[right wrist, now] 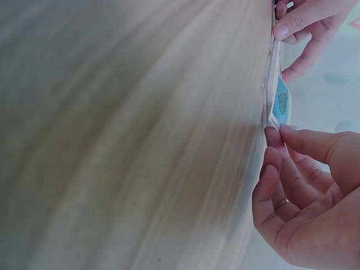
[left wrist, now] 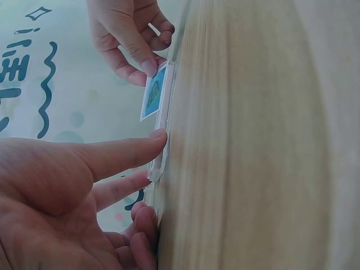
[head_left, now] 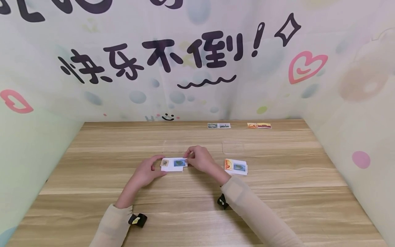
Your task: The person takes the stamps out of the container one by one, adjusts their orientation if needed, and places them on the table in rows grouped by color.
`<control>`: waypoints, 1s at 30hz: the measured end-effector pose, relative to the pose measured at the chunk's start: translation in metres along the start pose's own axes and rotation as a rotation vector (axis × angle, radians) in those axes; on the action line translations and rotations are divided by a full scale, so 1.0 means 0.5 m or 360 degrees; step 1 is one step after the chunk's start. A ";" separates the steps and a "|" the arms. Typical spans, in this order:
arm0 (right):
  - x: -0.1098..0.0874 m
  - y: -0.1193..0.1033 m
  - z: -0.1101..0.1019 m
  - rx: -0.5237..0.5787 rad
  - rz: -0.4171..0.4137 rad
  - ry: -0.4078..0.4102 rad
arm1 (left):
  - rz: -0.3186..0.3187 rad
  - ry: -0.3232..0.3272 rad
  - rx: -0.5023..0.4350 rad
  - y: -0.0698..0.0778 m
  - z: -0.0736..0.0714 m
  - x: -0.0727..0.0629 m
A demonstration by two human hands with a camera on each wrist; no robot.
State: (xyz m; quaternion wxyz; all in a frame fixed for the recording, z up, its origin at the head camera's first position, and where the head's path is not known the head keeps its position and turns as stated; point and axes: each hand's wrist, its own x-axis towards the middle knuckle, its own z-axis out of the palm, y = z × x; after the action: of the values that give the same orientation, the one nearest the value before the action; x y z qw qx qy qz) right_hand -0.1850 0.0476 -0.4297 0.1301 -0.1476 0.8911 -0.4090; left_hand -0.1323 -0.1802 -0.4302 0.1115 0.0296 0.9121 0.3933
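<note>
The left hand (head_left: pixel 147 172) spans the left stack (head_left: pixel 172 169) at its left end, thumb at the near long edge and forefinger at the far one; its other fingers curl near the worktop (head_left: pixel 191 212). The right hand (head_left: pixel 201 160) pinches the blue card (head_left: pixel 180 163) by its right end, between thumb and forefinger. That card lies over the stack, its end jutting past the stack's right edge and, in the left wrist view, tilted up off it. A brown card (head_left: pixel 165 163) sits at the stack's left end.

Bare wood runs from the stack's near side to the sleeves (head_left: pixel 247 199), and a gap parts it from the right stack (head_left: pixel 236 172), which stands beyond the right wrist. Just behind that one lies a clear lid (head_left: pixel 233 148). Farther back, near the wall (head_left: pixel 197 99), a grey strip (head_left: pixel 219 126) and an orange strip (head_left: pixel 259 126) lie well apart along the worktop's far edge.
</note>
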 end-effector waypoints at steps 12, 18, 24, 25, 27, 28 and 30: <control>0.005 0.001 -0.006 0.0018 -0.0010 -0.0016 | -0.0006 0.0005 -0.0003 0.002 0.000 -0.001; 0.003 -0.003 -0.014 0.0000 -0.0034 0.0003 | -0.0007 0.0002 0.0000 0.002 0.001 0.000; 0.004 -0.005 -0.016 0.0028 -0.0040 0.0018 | 0.0006 0.0003 -0.0005 0.002 0.000 -0.001; 0.005 -0.005 -0.017 0.0032 -0.0042 0.0020 | 0.0006 0.0003 -0.0004 0.001 0.000 -0.001; 0.005 -0.005 -0.017 0.0033 -0.0045 0.0025 | 0.0012 0.0003 -0.0003 0.001 0.000 -0.002; 0.005 -0.005 -0.018 0.0032 -0.0045 0.0029 | 0.0013 0.0003 -0.0003 0.001 0.000 -0.002; 0.006 -0.004 -0.019 0.0021 -0.0047 0.0040 | 0.0012 0.0002 -0.0004 0.002 -0.001 -0.002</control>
State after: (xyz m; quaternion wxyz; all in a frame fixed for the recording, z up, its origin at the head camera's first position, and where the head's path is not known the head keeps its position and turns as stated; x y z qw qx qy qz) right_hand -0.1906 0.0520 -0.4224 0.1139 -0.1546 0.8876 -0.4186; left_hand -0.1315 -0.1801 -0.4292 0.1096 0.0327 0.9116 0.3949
